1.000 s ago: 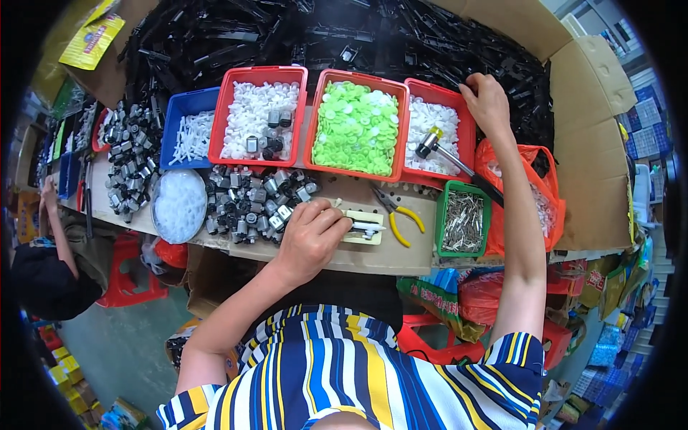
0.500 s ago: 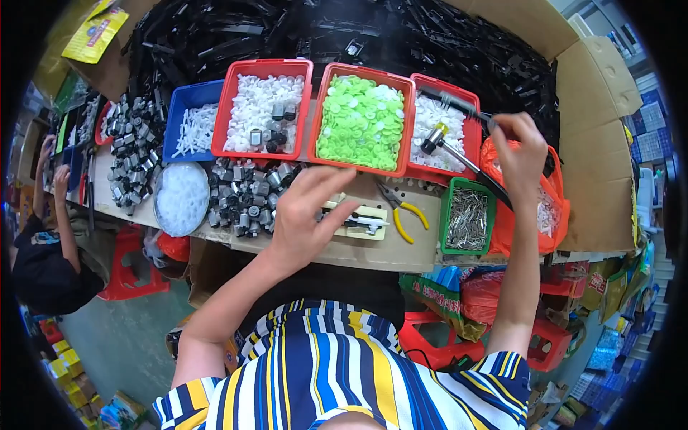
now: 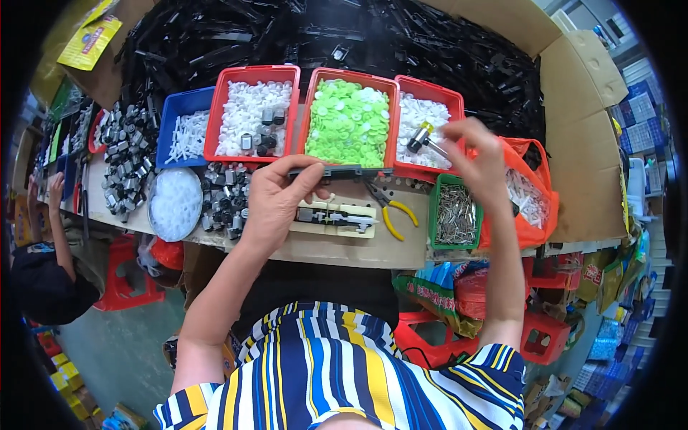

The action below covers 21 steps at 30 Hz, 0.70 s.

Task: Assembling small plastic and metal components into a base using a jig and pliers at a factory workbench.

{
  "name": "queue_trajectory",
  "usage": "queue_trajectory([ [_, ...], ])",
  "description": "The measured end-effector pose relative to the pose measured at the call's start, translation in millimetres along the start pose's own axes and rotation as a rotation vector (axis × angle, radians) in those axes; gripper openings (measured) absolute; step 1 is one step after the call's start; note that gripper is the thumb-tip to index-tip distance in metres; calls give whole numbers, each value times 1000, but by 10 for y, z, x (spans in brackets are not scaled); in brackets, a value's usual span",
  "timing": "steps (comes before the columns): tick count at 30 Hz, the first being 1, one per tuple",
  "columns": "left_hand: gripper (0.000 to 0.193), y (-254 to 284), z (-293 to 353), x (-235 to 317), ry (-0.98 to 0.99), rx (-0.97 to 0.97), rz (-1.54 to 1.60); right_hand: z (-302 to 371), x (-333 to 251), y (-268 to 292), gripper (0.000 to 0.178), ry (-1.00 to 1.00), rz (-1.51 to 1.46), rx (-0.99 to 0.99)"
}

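My left hand (image 3: 276,197) is closed on one end of a long, narrow black plastic strip (image 3: 347,172), held level before the green-disc tray. Below the strip, a cream block (image 3: 304,228) lies on the table with a black and white part (image 3: 344,217) set in it. My right hand (image 3: 476,165) is over the shaft of a small hammer with a yellow and black head (image 3: 418,140). Its fingers are bent and slightly blurred, so whether they grip the hammer is unclear. Yellow-handled pliers (image 3: 393,218) lie between my hands.
Trays of green discs (image 3: 347,122) and white parts (image 3: 251,93) stand behind. A green tray (image 3: 436,215) of metal pins and a red bag (image 3: 494,226) are at right. Black pieces (image 3: 430,43) heap behind. Grey-black parts (image 3: 129,165) lie left, near another person (image 3: 54,279).
The black strip has passed from my right hand to my left. My right hand has come down and left, over the hammer's shaft. The view has shifted slightly.
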<state>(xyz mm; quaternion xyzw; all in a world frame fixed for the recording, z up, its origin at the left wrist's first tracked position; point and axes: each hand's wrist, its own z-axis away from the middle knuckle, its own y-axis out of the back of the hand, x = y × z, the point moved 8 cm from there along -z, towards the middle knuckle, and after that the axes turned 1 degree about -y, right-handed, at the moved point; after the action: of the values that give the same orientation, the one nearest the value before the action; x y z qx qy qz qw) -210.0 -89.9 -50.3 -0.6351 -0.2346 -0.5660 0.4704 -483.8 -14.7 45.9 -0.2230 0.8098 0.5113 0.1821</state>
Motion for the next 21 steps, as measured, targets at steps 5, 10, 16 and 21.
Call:
queue_trajectory([
  [5,19,73,-57,56,-35,26,-116,-202,1547,479,21,-175,612,-86],
  [10,20,50,-62,54,-42,28,-132,-375,2085,404,25,-382,817,-271],
  [16,20,101,-78,77,-67,50,-159,-585,2029,327,27,-355,816,-490],
  [21,19,180,-128,143,-94,82,-163,-587,1980,279,29,-390,860,-535],
])
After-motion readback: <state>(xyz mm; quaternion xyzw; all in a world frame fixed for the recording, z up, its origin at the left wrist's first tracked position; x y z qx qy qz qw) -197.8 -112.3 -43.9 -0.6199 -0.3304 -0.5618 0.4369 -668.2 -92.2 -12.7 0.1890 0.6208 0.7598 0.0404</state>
